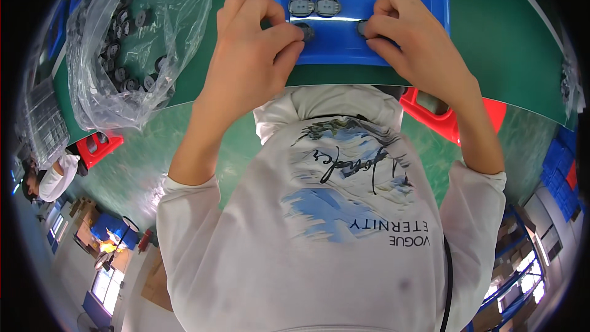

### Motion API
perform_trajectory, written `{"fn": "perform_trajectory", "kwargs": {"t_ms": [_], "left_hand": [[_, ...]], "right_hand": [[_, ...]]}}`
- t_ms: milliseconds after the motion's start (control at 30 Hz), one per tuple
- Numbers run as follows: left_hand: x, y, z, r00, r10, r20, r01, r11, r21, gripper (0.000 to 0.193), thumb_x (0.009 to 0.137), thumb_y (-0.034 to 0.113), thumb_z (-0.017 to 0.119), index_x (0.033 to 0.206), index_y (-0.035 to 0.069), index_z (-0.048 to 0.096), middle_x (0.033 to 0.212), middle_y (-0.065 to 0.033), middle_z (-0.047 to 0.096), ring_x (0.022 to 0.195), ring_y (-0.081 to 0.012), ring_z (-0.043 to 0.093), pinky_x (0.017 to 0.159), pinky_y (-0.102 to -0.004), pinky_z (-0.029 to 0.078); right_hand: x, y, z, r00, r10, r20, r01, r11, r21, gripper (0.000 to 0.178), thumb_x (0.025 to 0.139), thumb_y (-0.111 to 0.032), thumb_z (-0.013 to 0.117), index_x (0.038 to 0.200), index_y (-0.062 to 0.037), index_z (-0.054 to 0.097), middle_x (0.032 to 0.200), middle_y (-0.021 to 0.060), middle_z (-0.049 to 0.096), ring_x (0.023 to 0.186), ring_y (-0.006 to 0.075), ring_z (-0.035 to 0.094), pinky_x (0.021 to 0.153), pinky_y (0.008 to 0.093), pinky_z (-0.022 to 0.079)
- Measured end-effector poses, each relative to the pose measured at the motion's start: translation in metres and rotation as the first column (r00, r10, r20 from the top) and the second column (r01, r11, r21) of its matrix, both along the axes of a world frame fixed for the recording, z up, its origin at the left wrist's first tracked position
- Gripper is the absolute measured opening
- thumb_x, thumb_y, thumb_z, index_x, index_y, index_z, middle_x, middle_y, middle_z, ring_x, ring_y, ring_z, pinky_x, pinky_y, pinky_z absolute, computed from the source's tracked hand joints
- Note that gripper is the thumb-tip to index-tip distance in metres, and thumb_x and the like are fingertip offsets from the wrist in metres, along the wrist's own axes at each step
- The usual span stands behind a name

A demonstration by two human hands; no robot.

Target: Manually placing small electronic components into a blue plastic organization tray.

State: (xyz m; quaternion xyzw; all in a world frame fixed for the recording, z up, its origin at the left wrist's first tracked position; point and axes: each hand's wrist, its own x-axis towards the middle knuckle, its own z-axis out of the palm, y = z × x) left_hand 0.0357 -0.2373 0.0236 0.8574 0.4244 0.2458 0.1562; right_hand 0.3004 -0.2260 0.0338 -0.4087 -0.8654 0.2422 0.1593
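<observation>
Blue plastic tray (338,49) on a green counter (519,37)

Head view: the left hand (249,49) has its grip clamped on a small dark-grey rounded piece (307,31) at the tray's left; the right hand (421,40) pinches a second grey piece (361,27), mostly hidden, farther right.

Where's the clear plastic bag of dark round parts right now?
In the head view's upper left, the clear plastic bag lies on the green table, left of the left hand.

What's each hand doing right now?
Left hand: closed, fingertips pinching a small grey part over the blue tray.
Right hand: closed, fingertips on another grey part, mostly hidden.
</observation>
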Motion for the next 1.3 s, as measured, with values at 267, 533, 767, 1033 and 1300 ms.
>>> {"fn": "perform_trajectory", "kwargs": {"t_ms": [267, 533, 767, 1033, 1300], "left_hand": [[0.008, 0.007, 0.009, 0.996, 0.036, -0.08, -0.044, 0.993, -0.105, 0.011, 0.072, 0.006, 0.075, 0.082, 0.008, 0.072, 0.091, -0.0054, 0.055, 0.094, -0.0271, 0.049, 0.085, -0.038, 0.042], [0.009, 0.008, 0.005, 0.993, 0.054, -0.109, -0.061, 0.996, -0.06, 0.014, 0.073, 0.007, 0.077, 0.085, 0.007, 0.072, 0.092, -0.0052, 0.054, 0.094, -0.0266, 0.05, 0.085, -0.0375, 0.043], [0.011, 0.011, 0.005, 0.997, -0.004, -0.077, -0.002, 0.997, -0.076, 0.011, 0.072, 0.008, 0.076, 0.081, 0.007, 0.071, 0.092, -0.0057, 0.054, 0.094, -0.0275, 0.049, 0.085, -0.0389, 0.041], [0.002, 0.016, 0.01, 0.998, -0.038, 0.042, 0.041, 0.997, -0.06, 0.017, 0.071, 0.011, 0.078, 0.086, 0.007, 0.071, 0.093, -0.0077, 0.057, 0.095, -0.0303, 0.05, 0.084, -0.0408, 0.042], [-0.148, 0.045, 0.033, 0.666, 0.72, -0.198, -0.746, 0.651, -0.141, 0.068, 0.085, 0.04, 0.074, 0.139, 0.006, 0.052, 0.136, -0.025, 0.055, 0.128, -0.0475, 0.047, 0.102, -0.0487, 0.043]], "right_hand": [[-0.022, 0.011, -0.01, 0.986, 0.166, -0.014, -0.164, 0.983, 0.083, 0.01, 0.08, -0.005, 0.071, 0.088, -0.0033, 0.066, 0.091, 0.0083, 0.052, 0.091, 0.0273, 0.055, 0.078, 0.0382, 0.047], [-0.03, 0.011, -0.019, 0.978, 0.186, -0.098, -0.173, 0.977, 0.126, 0.007, 0.081, -0.006, 0.07, 0.086, -0.0039, 0.065, 0.089, 0.0088, 0.052, 0.09, 0.0283, 0.055, 0.079, 0.0393, 0.047], [-0.03, 0.011, -0.019, 0.985, 0.141, -0.105, -0.13, 0.986, 0.1, 0.009, 0.08, -0.005, 0.07, 0.086, -0.0036, 0.062, 0.089, 0.008, 0.053, 0.09, 0.0281, 0.054, 0.079, 0.0394, 0.047], [-0.033, 0.02, -0.003, 0.971, 0.181, -0.158, -0.172, 0.983, 0.066, 0.014, 0.079, -0.005, 0.071, 0.091, -0.0021, 0.064, 0.092, 0.0094, 0.055, 0.091, 0.0291, 0.056, 0.08, 0.0387, 0.047], [-0.155, 0.093, 0.028, 0.875, 0.417, -0.248, -0.413, 0.908, 0.069, 0.035, 0.082, -0.007, 0.069, 0.116, -0.0024, 0.064, 0.115, 0.0161, 0.061, 0.111, 0.036, 0.058, 0.095, 0.0439, 0.048]]}}
